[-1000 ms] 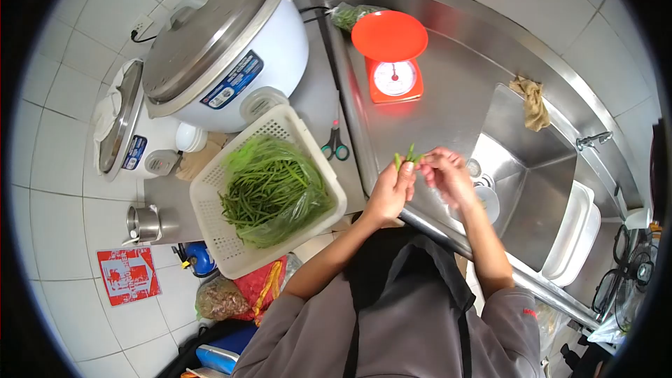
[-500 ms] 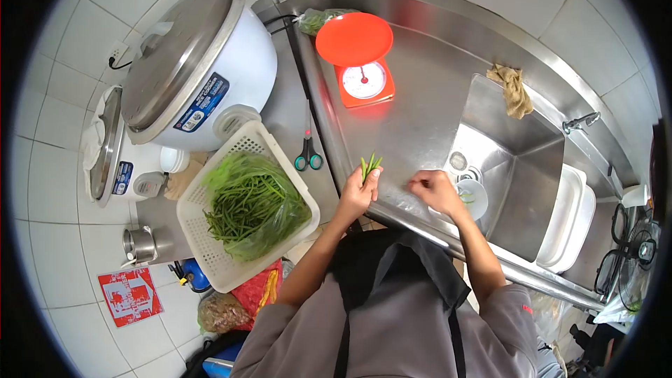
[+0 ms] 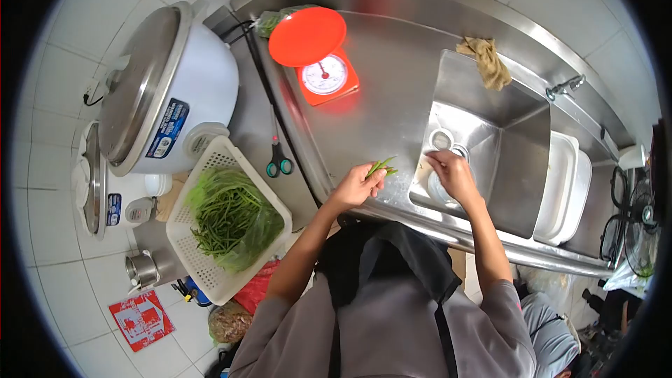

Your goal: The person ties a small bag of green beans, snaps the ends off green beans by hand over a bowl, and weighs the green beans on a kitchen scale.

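My left hand (image 3: pixel 358 185) is closed around a few short pieces of green bean (image 3: pixel 382 166), their ends sticking out past the fingers over the steel counter's front part. My right hand (image 3: pixel 455 176) is above the near left corner of the sink, thumb and fingers pinched together. What the pinch holds, if anything, is too small to make out. Partly covered by that hand, a pale bowl (image 3: pixel 435 189) sits in the sink (image 3: pixel 519 185). To the left, a white perforated basket (image 3: pixel 277 222) carries an open plastic bag of long green beans (image 3: pixel 227 220).
An orange kitchen scale (image 3: pixel 323 75) stands on the steel counter (image 3: pixel 388 91). Scissors (image 3: pixel 278 159) lie beside the basket. A large rice cooker (image 3: pixel 203 84) is at the left. A brown cloth (image 3: pixel 486 63) hangs at the sink's back edge, near the faucet (image 3: pixel 565 87).
The view has shifted, moving the surroundings left in the picture. My right hand has moved farther over the sink and covers more of the bowl. My left hand still grips the beans, now tilted right.
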Demonstrator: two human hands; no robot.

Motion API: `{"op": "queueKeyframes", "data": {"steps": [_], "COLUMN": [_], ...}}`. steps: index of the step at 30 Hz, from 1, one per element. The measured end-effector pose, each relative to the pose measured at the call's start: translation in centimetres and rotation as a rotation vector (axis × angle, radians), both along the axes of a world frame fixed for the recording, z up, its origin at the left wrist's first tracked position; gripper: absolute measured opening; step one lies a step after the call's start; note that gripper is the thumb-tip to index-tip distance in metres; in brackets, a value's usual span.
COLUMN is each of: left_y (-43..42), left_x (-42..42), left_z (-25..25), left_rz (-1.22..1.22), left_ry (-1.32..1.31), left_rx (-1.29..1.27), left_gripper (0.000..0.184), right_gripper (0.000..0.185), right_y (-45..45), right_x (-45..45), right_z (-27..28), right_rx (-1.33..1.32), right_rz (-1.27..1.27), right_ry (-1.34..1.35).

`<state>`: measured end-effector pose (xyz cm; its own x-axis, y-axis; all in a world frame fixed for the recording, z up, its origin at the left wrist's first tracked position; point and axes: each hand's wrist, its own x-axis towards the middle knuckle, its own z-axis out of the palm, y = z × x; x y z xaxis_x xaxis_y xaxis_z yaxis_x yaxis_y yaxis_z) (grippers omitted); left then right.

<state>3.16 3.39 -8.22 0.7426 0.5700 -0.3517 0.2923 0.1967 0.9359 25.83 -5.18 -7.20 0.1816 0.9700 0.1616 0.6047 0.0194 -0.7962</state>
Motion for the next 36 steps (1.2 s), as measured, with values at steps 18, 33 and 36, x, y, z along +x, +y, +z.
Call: {"op": "queueKeyframes", "data": {"steps": [18,33,36], "left_y": [-1.2,0.7,1.0], "left_x": [-1.0,-2.7,-1.8], "left_z": [-0.1,-0.3,0.7], "left_rz": [0.111,-0.065,-0.126], "left_ry": [-0.038,-0.091,-0.104], "left_rx": [-0.086,-0.207,-0.239], "left_gripper": [0.032,0.035,0.032], "right_gripper": [0.048,0.016,0.015], "right_y": [-5.6,4.9,6.1], "right_x": [8.7,0.5,-2.6], "right_z": [-29.5,2.1,4.8], "right_rx": [-0.996,-0.154,0.021], "right_rz": [0.440,0.253,0.598], "right_ry": [-0.473,0.042,-0.061]}}
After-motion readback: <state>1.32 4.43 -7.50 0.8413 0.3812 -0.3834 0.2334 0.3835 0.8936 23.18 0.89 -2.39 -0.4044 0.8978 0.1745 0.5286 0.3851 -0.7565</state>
